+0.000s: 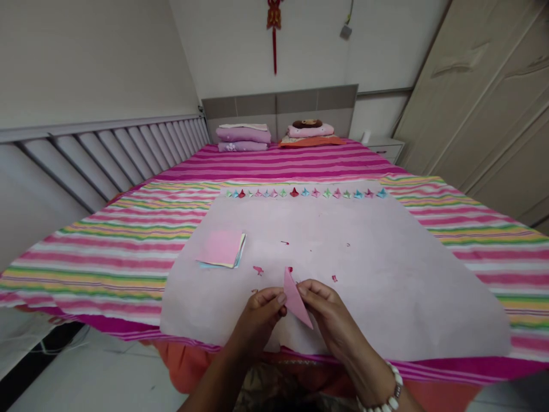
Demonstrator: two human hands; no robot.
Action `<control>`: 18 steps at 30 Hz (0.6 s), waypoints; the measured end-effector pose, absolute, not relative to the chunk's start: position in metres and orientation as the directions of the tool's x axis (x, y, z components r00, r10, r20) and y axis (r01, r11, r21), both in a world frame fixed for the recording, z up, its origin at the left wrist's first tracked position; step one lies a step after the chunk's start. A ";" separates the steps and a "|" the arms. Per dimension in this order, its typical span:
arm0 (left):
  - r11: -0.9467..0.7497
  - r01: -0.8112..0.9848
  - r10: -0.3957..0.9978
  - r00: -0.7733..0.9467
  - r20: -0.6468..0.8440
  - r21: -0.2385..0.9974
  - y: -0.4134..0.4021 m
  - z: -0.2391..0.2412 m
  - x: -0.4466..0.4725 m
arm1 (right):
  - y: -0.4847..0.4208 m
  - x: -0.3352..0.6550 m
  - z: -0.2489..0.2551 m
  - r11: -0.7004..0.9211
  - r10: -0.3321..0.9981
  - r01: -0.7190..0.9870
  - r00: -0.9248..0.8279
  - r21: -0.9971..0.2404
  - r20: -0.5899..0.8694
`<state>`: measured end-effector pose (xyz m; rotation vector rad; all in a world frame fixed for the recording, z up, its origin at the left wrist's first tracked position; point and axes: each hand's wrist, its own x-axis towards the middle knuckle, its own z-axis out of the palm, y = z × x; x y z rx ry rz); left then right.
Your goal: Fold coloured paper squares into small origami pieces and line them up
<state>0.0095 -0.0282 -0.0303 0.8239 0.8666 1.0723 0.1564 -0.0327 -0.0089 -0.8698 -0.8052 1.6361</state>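
Note:
A pink sheet of paper folded into a triangle (297,302) is held up between both hands, over the near part of a large pale sheet (386,297). My left hand (262,317) pinches its left edge between thumb and fingers. On the opposite side, my right hand (328,312) grips the sloping edge, thumb in front. To the left lies a stack of square paper (222,248), pink on top with yellow and blue edges showing. A row of small folded paper shapes (294,192) in several colours runs along the far edge of the sheet.
Small red printed marks (258,269) dot the pale sheet. Beneath it is a striped bedspread (115,246). Folded purple bedding (243,136) and a pink stack (311,131) sit by the headboard (281,106). A slatted rail (124,151) borders the left side.

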 end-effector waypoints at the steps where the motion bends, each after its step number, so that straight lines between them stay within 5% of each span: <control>1: 0.275 -0.389 0.951 0.247 -0.188 0.879 -0.029 -0.031 0.009 | -0.033 0.157 -0.009 -0.205 0.976 -0.479 -0.169 -0.853 -0.140; 18: 0.262 -0.334 0.956 0.221 -0.195 0.906 -0.028 -0.028 0.004 | -0.028 0.166 -0.009 -0.155 0.986 -0.388 -0.113 -0.908 -0.120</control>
